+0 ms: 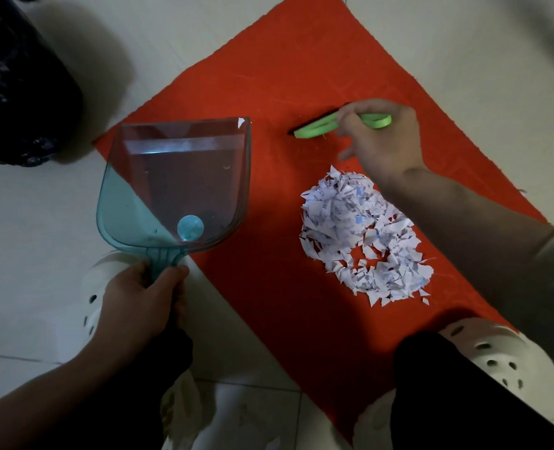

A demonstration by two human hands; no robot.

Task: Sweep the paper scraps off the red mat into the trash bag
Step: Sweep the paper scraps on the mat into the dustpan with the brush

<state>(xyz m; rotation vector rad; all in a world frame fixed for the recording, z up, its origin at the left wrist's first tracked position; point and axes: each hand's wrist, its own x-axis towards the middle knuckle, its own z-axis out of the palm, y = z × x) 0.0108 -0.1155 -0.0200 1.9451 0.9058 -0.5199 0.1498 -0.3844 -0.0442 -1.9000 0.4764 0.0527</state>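
Observation:
A pile of white paper scraps [363, 235] lies on the red mat [269, 287], right of centre. My left hand [139, 300] grips the handle of a clear teal dustpan [175, 186] that rests across the mat's left edge, with one scrap stuck at its far corner. My right hand [379, 138] is beyond the pile, its fingers closed around the green handle of a small brush [318, 126] lying on the mat. The black trash bag [12, 86] sits on the floor at the far left.
White tiled floor [41, 228] surrounds the mat. My two white clogs, the left one [84, 306] and the right one [493, 352], stand at the near side, the right one on the mat's corner. Dark trouser legs fill the bottom edge.

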